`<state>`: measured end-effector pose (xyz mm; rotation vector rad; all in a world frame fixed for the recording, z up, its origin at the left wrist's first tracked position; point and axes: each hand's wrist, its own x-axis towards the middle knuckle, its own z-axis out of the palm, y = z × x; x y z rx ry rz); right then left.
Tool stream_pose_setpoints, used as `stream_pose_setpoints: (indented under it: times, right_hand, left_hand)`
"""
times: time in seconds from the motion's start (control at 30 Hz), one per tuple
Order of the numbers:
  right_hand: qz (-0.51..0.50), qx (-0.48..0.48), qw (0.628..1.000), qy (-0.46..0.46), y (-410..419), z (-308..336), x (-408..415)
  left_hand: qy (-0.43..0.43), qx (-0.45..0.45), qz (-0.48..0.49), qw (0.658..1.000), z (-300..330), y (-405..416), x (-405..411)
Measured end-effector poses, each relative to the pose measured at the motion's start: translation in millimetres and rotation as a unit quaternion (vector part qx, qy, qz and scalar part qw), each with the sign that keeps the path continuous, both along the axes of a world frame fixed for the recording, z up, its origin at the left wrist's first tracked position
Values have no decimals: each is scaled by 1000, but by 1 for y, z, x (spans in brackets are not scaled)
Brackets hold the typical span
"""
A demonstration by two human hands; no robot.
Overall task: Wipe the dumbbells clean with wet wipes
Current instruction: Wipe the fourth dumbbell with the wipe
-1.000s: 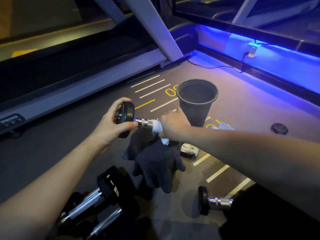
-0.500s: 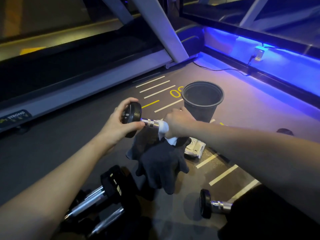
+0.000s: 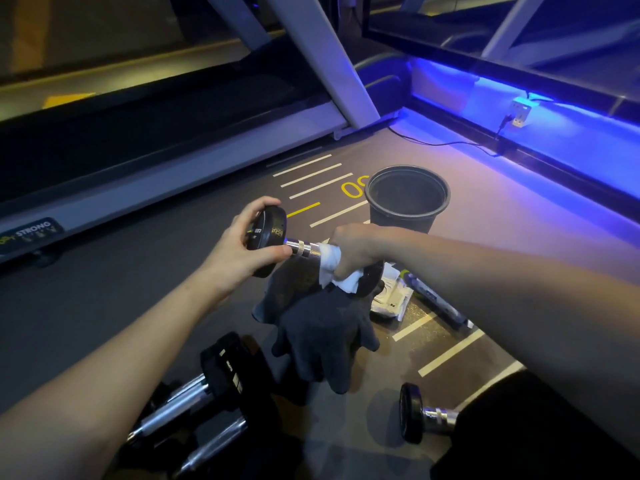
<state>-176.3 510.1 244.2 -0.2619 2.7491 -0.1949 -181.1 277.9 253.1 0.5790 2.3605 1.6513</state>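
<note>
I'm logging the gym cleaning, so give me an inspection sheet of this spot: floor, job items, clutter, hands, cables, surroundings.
Surface: dark gym floor with white and yellow painted lines.
Job's things: held dumbbell in the air; white wet wipe wrapped round its handle; wipe packet on the floor; more dumbbells at lower left and lower right.
Clutter: dark gloves under the held dumbbell; black bucket beyond.
Grippers: left hand grips the dumbbell's end; right hand closed on the wipe.
Cables: black cable along the floor to a wall socket.
Surroundings: treadmill frame, blue strip lighting.
</note>
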Motion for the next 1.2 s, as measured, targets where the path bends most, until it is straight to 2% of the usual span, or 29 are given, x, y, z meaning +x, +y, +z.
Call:
stream_pose_setpoints:
  times: [0.23,0.33,0.63,0.7,0.83,0.93,1.2]
  right_hand:
    - [-1,74,986,148,-5,-17,13]
    - [4,106,978,180,-6,-22,14]
    - [3,24,999,34,0,-5,0]
    - [9,43,998,52,0,-5,1]
    - [25,112,980,159,-6,-16,10]
    - [16,126,977,172,-6,-18,11]
    - [-23,33,999,28,-4,-1,1]
  left_hand:
    - [13,2,6,1000,1,4,-1]
    - [21,3,10,1000,-1,6,-3]
    - [4,11,11,1000,-1,4,1]
    - [0,11,12,1000,0,5,1]
    - [-5,13,16,1000,0,4,2]
    - [-9,20,15,1000,2,5,1]
    - [-6,21,17,1000,1,6,0]
